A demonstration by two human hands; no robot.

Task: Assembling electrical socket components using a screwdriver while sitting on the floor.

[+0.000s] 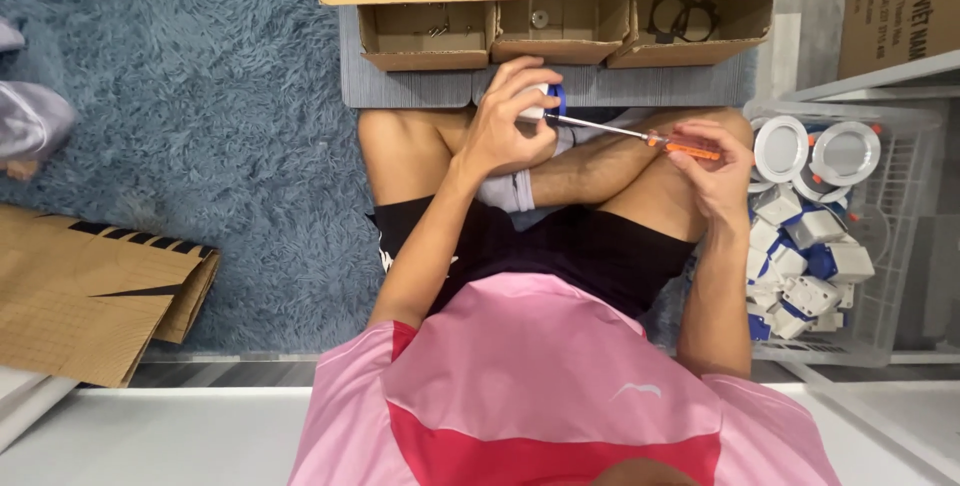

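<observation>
Small white-and-blue plastic part (545, 104) sits in the left hand (505, 126), held in the air over the crossed shins, just in front of the row of three small open cardboard boxes (560, 31). Fingers are wrapped around it, so most of it is hidden; can't tell its exact shape.

Right hand (712, 168) is closed on the orange handle of a slim metal-shaft screwdriver (640, 136). Shaft runs left, tip at the part, right at the left-hand fingers.

Risks as I read them:
- Part has no support, only the left-hand grip. If the tip slips off, it goes into the left fingers or down onto the bare leg below.
- Long thin shaft held far back at the handle gives poor tip control, so it can wobble and cam out.
- Any small fastener dropping here lands in the shaggy grey-blue rug (200, 96) and would be hard to find.

Around: white wire basket (900, 246) just beside the right knee, full of white-and-blue parts and round white rings. Flattened brown cardboard (90, 286) lies well apart on the left.
</observation>
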